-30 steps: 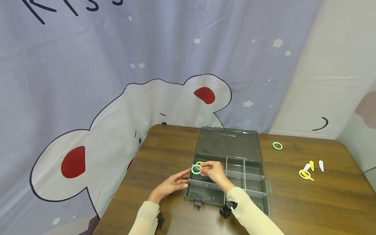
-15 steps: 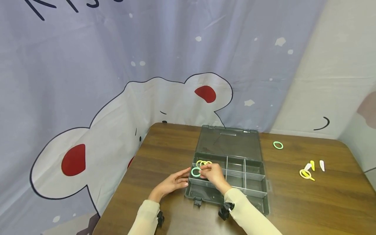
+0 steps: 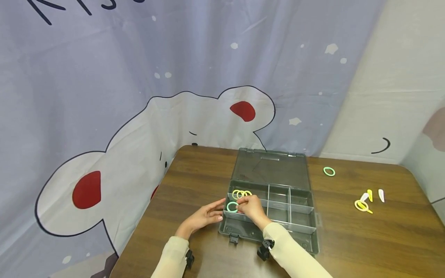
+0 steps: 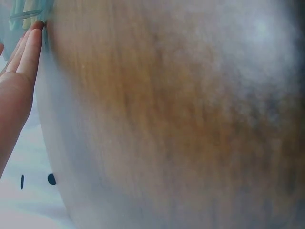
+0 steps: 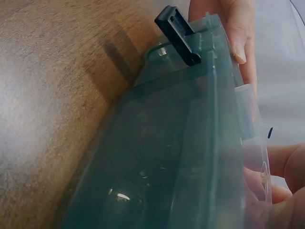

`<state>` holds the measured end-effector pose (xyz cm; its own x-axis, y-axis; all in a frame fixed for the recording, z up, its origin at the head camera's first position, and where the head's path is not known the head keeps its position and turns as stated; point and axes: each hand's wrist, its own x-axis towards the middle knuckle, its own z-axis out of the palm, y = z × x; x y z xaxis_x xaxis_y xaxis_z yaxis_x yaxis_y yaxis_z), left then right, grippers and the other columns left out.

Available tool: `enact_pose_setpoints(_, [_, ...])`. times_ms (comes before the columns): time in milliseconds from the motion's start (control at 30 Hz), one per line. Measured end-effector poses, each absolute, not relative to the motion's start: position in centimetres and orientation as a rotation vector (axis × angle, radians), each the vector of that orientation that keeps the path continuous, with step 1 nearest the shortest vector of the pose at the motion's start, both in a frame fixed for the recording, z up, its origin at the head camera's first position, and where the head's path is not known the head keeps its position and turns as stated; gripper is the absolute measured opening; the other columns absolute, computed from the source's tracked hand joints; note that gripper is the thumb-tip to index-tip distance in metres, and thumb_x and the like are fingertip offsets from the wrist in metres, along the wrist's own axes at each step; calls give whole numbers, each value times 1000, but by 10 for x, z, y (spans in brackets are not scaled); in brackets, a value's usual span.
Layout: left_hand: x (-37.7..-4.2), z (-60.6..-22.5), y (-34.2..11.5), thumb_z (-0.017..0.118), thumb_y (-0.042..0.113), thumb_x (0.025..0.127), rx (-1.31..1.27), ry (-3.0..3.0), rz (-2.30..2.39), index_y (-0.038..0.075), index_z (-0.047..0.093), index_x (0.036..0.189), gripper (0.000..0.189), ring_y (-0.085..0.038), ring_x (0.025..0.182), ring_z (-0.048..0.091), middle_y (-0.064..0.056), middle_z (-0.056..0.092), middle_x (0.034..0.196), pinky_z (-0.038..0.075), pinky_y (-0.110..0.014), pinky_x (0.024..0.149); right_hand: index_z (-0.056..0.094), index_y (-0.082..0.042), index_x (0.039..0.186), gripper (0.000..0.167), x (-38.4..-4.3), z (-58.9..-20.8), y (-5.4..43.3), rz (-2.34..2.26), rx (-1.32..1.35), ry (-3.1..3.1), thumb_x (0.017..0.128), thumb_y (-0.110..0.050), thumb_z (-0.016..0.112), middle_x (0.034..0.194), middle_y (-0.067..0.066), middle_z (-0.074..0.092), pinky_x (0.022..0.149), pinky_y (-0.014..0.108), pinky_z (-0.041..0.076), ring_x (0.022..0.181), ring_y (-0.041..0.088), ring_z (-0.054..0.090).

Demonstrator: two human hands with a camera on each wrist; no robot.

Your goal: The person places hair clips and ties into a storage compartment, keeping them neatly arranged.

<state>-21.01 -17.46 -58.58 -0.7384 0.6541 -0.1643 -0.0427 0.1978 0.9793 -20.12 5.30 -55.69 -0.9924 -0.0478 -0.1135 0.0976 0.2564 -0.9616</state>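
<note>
My right hand [image 3: 253, 210] reaches into the left part of a grey see-through divided box [image 3: 301, 220]. Its fingertips pinch a mint-green hair tie [image 3: 231, 207], low in the middle left compartment. Several yellow hair ties [image 3: 242, 194] lie in the compartment behind it. Against the box's left wall rests my left hand [image 3: 202, 219], fingers long and fairly straight; the left wrist view shows those fingers [image 4: 29, 52] at the box's edge. In the right wrist view, the right fingers [image 5: 286, 164] are partly hidden behind a clear divider [image 5: 255, 129].
The box's lid [image 3: 271, 168] lies open toward the curtain. To the right on the table [image 3: 365, 243] are a green hair tie [image 3: 328, 171], a pale yellow one [image 3: 361, 205], and yellow and white hair clips [image 3: 381, 195]. A black latch [image 5: 177, 36] sticks out at the box's front.
My right hand has lowered the mint-green hair tie into the middle left compartment. The yellow hair ties behind it show more fully now. The left hand has stayed at the box's side.
</note>
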Motion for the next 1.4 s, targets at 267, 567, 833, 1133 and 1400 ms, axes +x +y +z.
enact_pose_setpoints(267, [-210,-585,-174,62,16,95,569,1893,1603,16,26,153,68,-34,131,44,-21,36,148,40,-41,106,71,13,88,14,-204,-560,53,-1752,64,2475,74,13,68,83,21,70,56,25,57,63,26,70])
enact_pose_setpoints(567, [-211,-584,-173,61,15,96,568,1913,1586,16,26,153,67,-35,132,43,-21,35,149,40,-42,106,74,7,82,12,-206,-558,53,-1568,69,2648,71,5,77,83,17,72,61,28,57,71,22,69])
enact_pose_setpoints(833, [-211,-586,-175,62,18,96,561,1918,1577,17,27,153,68,-34,132,43,-21,34,149,40,-41,106,76,2,82,14,-205,-557,53,-1469,24,2710,69,-2,80,82,11,73,67,31,55,79,23,67])
enact_pose_setpoints(1133, [-210,-590,-175,61,18,96,546,1920,1577,18,27,153,67,-34,132,43,-21,34,150,40,-42,106,73,7,90,19,-200,-555,60,-1557,-120,2621,72,2,78,78,14,72,59,26,56,70,22,70])
enact_pose_setpoints(1400, [-208,-589,-175,60,15,97,556,1918,1591,17,28,153,65,-35,131,43,-22,35,149,40,-42,106,68,14,102,28,-197,-548,67,-1750,-211,2431,77,5,74,95,27,69,70,30,58,84,32,70])
